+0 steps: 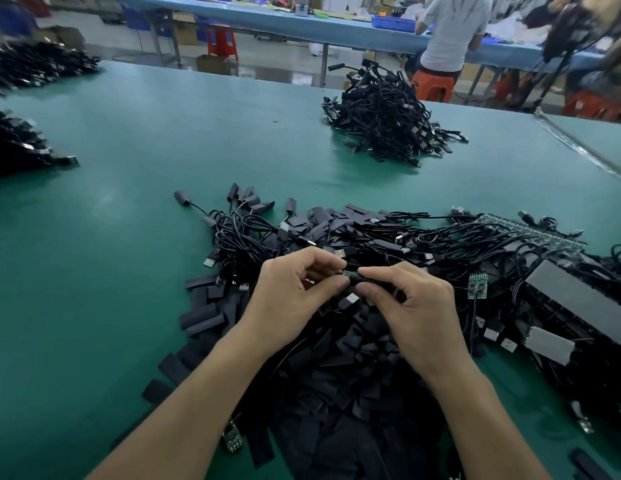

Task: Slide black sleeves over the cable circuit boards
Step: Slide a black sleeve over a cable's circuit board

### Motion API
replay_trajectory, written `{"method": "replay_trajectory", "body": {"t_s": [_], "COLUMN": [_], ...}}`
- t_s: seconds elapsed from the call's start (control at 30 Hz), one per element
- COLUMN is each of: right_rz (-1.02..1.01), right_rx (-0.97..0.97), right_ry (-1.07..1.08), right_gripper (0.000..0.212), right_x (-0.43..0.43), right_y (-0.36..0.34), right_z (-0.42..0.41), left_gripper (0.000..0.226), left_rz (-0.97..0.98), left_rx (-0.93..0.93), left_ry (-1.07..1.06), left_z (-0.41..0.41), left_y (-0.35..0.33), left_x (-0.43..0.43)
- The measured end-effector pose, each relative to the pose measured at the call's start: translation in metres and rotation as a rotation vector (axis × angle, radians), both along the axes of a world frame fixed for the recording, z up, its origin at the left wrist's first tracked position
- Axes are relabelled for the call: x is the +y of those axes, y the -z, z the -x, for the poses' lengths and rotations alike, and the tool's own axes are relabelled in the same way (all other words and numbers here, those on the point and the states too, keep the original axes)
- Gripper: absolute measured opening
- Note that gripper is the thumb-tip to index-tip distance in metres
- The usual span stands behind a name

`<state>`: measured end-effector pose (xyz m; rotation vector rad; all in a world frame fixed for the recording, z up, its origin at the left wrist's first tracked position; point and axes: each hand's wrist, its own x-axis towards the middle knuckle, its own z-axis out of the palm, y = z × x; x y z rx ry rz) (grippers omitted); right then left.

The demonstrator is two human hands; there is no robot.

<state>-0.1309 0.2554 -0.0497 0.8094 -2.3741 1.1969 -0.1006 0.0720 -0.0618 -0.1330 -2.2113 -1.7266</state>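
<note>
My left hand (295,299) pinches the small green end of a cable circuit board (346,273) between thumb and forefinger. My right hand (416,306) pinches a black sleeve (366,279) that lies over the board, right beside the left fingertips. Both hands hover over a heap of loose black sleeves (337,368) and tangled black USB cables (302,233). A bare green circuit board (477,285) on its cable lies just right of my right hand. How far the sleeve covers the board is hidden by my fingers.
A pile of sleeved cables (385,119) sits at the far side of the green table (129,209). More black piles lie at the left edge (18,147). Panels of circuit boards (579,299) lie at right. A person sits at a far blue bench (451,32).
</note>
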Motion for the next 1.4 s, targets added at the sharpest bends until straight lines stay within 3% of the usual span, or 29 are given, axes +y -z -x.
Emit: {"method": "replay_trajectory", "body": {"t_s": [0.13,0.33,0.6,1.17,1.4], "right_rz": [0.066,0.109,0.177,-0.049,-0.027], "right_rx": [-0.055,-0.121,-0.095,0.022,0.030], "right_ry": [0.024,-0.013,-0.068,-0.060,-0.041], "right_gripper": [0.032,0.020,0.024,0.024,0.027], "right_x": [0.000,0.002,-0.001,0.003,0.001], "right_y": [-0.002,-0.001,0.002,0.004,0.004], "right_z": [-0.001,0.001,-0.002,0.002,0.001], "left_gripper": [0.018,0.020,0.017,0.020,0.021], "left_rz": [-0.044,-0.205,-0.343,-0.324,-0.321], "left_rx": [0.004,-0.078,-0.153,-0.218,-0.227], "left_ry": [-0.015,0.052,0.124,0.162,0.161], "left_z": [0.001,0.000,-0.003,-0.003,-0.002], "left_y": [0.000,-0.004,-0.007,-0.010,-0.009], "left_x": [-0.001,-0.002,-0.010,-0.007,-0.008]}}
